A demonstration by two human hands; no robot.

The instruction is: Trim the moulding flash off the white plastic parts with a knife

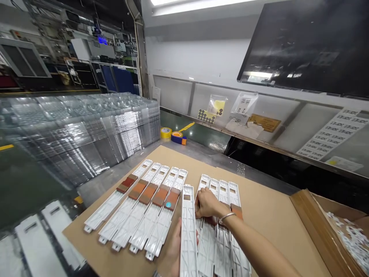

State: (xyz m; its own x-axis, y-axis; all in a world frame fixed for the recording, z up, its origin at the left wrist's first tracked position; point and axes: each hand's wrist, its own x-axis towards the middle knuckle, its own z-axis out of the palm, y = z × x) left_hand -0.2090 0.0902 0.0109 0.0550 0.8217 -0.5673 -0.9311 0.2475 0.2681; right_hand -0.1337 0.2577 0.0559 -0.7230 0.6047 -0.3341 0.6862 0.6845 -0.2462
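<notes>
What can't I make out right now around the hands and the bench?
All in the head view:
- Right hand: fingertips, and anything pinched in them, hidden behind the hand itself.
- Left hand: fingers mostly hidden by the held white strip, whose lower end the bottom edge cuts off.
- Strips on the right: partly covered by the right hand and arm.
- Cardboard box: cut off by the right edge.
- Label sheet: print too small.

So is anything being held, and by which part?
The left hand holds a white strip by its long edges, below its square hole. The right hand is over the neighbouring strips; whether it grips anything is hidden.
</notes>
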